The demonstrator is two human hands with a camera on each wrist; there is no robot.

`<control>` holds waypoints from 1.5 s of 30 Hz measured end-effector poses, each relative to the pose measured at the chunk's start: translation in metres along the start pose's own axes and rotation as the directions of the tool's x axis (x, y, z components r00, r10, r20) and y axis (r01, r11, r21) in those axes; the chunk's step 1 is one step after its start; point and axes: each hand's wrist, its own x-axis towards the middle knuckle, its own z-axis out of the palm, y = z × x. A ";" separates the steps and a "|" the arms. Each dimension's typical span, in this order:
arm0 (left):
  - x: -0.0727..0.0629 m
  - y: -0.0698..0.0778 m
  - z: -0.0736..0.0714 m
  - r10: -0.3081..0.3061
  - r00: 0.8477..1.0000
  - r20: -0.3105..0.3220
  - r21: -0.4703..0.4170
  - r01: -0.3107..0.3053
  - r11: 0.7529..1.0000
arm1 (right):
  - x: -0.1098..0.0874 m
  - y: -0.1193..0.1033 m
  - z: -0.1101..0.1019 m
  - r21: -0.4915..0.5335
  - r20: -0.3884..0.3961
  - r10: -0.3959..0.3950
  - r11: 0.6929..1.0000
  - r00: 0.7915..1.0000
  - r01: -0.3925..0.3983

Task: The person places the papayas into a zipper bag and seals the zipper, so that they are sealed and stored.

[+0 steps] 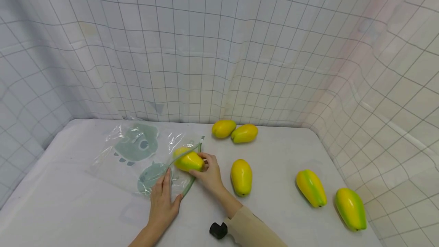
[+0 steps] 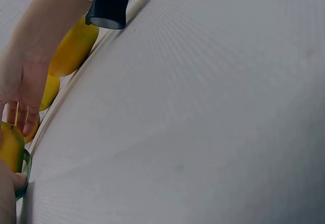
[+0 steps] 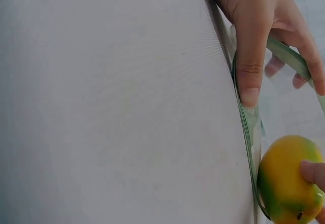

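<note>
Held fruit (image 1: 190, 162): yellow, shaded green; located at the mouth of the clear bag (image 1: 137, 146). It is taken as dial centre in the head view, 12 o'clock being toward the gridded curtain (image 1: 192, 41).
Right hand (image 1: 210, 174): placed at 4 o'clock; the held fruit is gripped by its near end between thumb and fingers.
Left hand (image 1: 162, 201): placed at 7 o'clock, at the near side of the bag mouth; fingers are extended and the thumb is spread away from them.
Upper green strip (image 3: 289, 60): passed across the top of the held fruit; touched by the left fingers.
Lower green strip (image 1: 188, 187): run below the held fruit; contacted by the left thumb. The strips are kept apart at the left hand.
Bag body: spread flat toward 9 o'clock; printed with pale green cartoon shapes.
Rear fruits: a left one (image 1: 224, 129) and a right one (image 1: 244, 133) are set at 2 o'clock, just beside each other; contact cannot be told.
Middle fruit (image 1: 241, 177): set between 3 and 4 o'clock, near the right forearm.
Outer fruits: an inner one (image 1: 311, 188) and an outermost one (image 1: 351, 209) are set well apart from the bag, between 3 and 4 o'clock.
Black device (image 1: 218, 230): seen at 5 o'clock, beside the beige sleeve (image 1: 253, 226).
White tabletop (image 1: 274, 155): all fruits but the held one are supported on it.
</note>
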 end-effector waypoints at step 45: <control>0.001 -0.002 0.001 0.062 0.997 -0.039 -0.026 -0.063 0.998 | 0.015 0.002 0.032 0.160 -0.244 -0.079 0.980 0.967 0.121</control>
